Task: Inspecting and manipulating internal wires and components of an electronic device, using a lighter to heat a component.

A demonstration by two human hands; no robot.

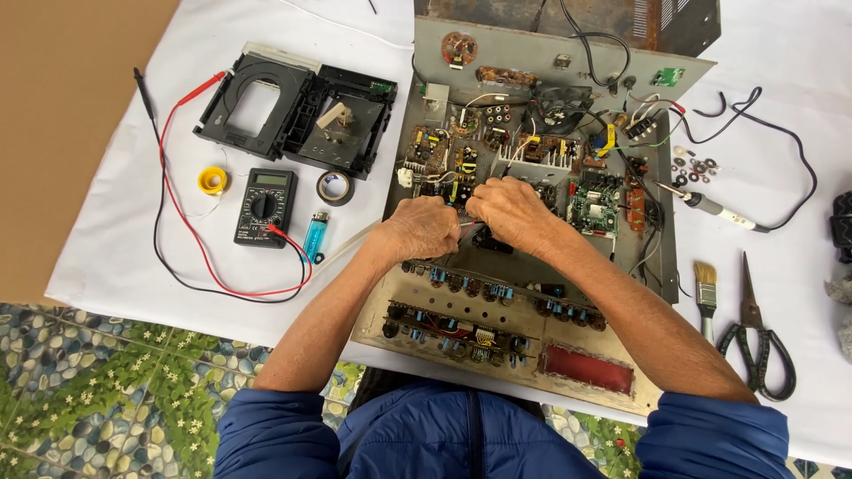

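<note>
An opened metal chassis (657,168) full of circuit boards and wiring lies on a white cloth in front of me. My left hand (424,226) and my right hand (510,208) meet over the middle of it, fingers curled together, pinching thin wires near a small black part (491,239). What exactly each hand grips is hidden by the fingers. A heat sink (541,160) and a green board (593,202) lie just beyond my hands. The front panel (497,337) with rows of knobs tilts toward me.
Left of the chassis lie a black disc-drive tray (297,106), a multimeter (264,206) with red and black leads, a solder spool (212,181), black tape (335,187) and a blue lighter (315,235). On the right are a soldering iron (714,208), brush (706,288) and scissors (759,341).
</note>
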